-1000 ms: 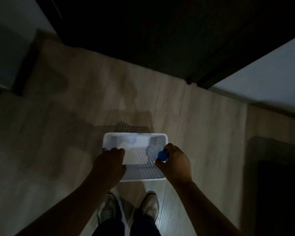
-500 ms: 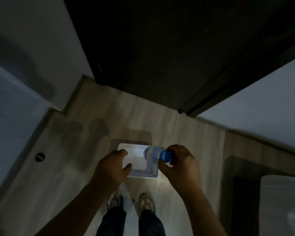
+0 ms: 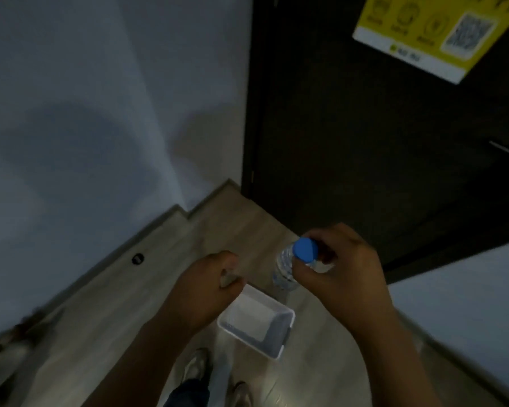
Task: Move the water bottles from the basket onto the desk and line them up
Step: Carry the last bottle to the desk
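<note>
**Bottle in the right hand, clear of the basket**

We see the right hand (image 3: 344, 277) w/ its grip clamped on a water bottle (image 3: 284, 268). Thumb & fingers curl round the neck, just under the blue cap (image 3: 304, 250). The bottle is clear plastic. It's held cap-up, cap toward us, w/ the body slanting down & to the left. It's in the air over the wooden floor (image 3: 100, 318), touching nothing but that hand. In view its lower end sits just past the far edge of the basket (image 3: 288, 315).

The left hand (image 3: 206, 286) is beside the right one, apart from the bottle. Its fingers are loosely curled & the grip holds nothing we can make out. In view it covers the basket's left corner. Whether it touches the rim, we can't tell.

The basket is white, rectangular & stands on the floor just ahead of the person's shoes (image 3: 197, 368). It's turned at an angle to us. Its inner right wall looks grey, but detail there is too blurred to read.

Bkgd: a dark door (image 3: 365, 142) stands beyond the hands, w/ a yellow sign (image 3: 423, 33) carrying a QR code at its top right. A pale wall (image 3: 86, 98) fills the left side. A small black round fitting (image 3: 138, 259) sits on the floor by the foot of that wall. Light is dim & the edges are smeared.
</note>
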{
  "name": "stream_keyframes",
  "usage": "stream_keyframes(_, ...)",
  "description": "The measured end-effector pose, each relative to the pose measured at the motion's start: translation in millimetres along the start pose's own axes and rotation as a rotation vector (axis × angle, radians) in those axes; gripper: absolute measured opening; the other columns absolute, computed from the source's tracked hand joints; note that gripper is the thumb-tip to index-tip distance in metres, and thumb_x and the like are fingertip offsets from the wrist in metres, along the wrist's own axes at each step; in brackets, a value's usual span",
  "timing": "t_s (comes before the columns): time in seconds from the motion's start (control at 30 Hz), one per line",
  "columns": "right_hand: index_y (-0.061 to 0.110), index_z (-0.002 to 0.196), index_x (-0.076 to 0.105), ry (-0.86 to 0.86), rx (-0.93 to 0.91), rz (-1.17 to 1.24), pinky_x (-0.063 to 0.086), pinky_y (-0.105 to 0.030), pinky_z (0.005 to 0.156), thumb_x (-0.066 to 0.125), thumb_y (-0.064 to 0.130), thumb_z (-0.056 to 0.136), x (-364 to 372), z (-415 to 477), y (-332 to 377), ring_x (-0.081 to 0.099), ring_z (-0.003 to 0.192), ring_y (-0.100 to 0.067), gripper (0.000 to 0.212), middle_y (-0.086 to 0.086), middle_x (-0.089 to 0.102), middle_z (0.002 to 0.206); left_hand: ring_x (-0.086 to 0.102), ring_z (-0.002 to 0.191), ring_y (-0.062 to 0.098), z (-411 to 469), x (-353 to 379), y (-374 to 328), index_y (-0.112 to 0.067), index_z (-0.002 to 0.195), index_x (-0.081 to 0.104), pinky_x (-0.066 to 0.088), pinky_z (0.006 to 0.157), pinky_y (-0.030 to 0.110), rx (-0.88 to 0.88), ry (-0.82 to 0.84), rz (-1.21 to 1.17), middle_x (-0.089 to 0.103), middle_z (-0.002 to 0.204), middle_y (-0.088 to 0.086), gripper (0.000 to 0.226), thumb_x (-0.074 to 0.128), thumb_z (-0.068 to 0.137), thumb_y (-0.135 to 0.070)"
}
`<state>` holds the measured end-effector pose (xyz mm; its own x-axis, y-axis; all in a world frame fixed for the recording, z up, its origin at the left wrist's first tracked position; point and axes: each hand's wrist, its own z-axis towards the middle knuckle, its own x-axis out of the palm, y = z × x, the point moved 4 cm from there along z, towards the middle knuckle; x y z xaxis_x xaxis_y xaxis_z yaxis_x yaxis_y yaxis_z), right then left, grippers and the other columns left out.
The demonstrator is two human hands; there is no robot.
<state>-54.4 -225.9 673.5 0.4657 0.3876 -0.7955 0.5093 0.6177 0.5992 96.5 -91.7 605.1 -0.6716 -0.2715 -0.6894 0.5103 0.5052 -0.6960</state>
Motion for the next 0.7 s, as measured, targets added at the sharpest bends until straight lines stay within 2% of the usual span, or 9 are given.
stream_keyframes(0.13, 0.017, 0.106, 0.067, 0.008, -0.180, 0.065, 0.047, -0.012, 0.077, 0.073, 0.030, 0.071, -15.9, 7.8, 48.0, 0.060, 0.087, -0.002, 0.038, 0.006, 0.061, 0.102, 0.062, 0.100, 0.010, -38.0, -37.5, -6.1, -0.017, 0.105, 0.065, 0.050, 0.093, 0.034, -0.044, -0.135, -0.121, 0.067, 0.107, -0.004, 0.019, 0.064, 0.087, -0.023)
stream_keyframes(0.23, 0.021, 0.104, 0.067, 0.020, -0.299, 0.145, 0.050, -0.014, 0.076, 0.070, 0.034, 0.069, -14.9, 11.6, 88.3, 0.060, 0.088, 0.000, 0.037, 0.011, 0.061, 0.100, 0.060, 0.106, 0.008, -66.4, -72.3, 1.3, -0.021, 0.114, 0.062, 0.049, 0.095, 0.033, -0.126, -0.275, -0.127, 0.063, 0.114, -0.007, 0.029, 0.065, 0.086, -0.030)
stream_keyframes(0.37, 0.026, 0.095, 0.069, 0.074, -0.449, 0.262, 0.050, -0.011, 0.072, 0.075, 0.032, 0.069, 0.8, 15.1, 146.9, 0.061, 0.085, -0.002, 0.028, 0.016, 0.061, 0.091, 0.060, 0.103, 0.001, -111.4, -119.7, 19.2, -0.031, 0.116, 0.059, 0.050, 0.085, 0.023, -0.202, -0.412, -0.025, 0.061, 0.113, -0.017, 0.032, 0.064, 0.085, -0.040)
stream_keyframes(0.47, 0.030, 0.086, 0.067, 0.158, -0.551, 0.287, 0.043, -0.005, 0.063, 0.074, 0.029, 0.065, 24.6, 10.6, 198.5, 0.060, 0.078, -0.003, 0.022, 0.015, 0.058, 0.083, 0.060, 0.099, -0.002, -156.1, -150.5, 39.0, -0.033, 0.116, 0.058, 0.046, 0.082, 0.016, -0.291, -0.505, -0.010, 0.061, 0.110, -0.020, 0.031, 0.063, 0.086, -0.040)
stream_keyframes(0.53, 0.031, 0.083, 0.066, 0.219, -0.625, 0.284, 0.042, -0.007, 0.060, 0.075, 0.029, 0.063, 44.8, 1.9, 236.1, 0.060, 0.074, -0.005, 0.022, 0.015, 0.057, 0.083, 0.060, 0.095, -0.003, -193.4, -170.7, 55.2, -0.032, 0.114, 0.059, 0.045, 0.080, 0.014, -0.346, -0.585, -0.013, 0.062, 0.109, -0.019, 0.030, 0.064, 0.085, -0.037)
stream_keyframes(0.7, 0.034, 0.079, 0.065, 0.326, -0.817, 0.328, 0.042, -0.008, 0.065, 0.074, 0.034, 0.064, 91.4, -48.3, 332.8, 0.055, 0.076, -0.006, 0.017, 0.015, 0.056, 0.083, 0.061, 0.094, -0.003, -303.3, -211.6, 96.3, -0.033, 0.114, 0.059, 0.047, 0.081, 0.014, -0.488, -0.766, -0.004, 0.063, 0.106, -0.018, 0.031, 0.066, 0.084, -0.037)
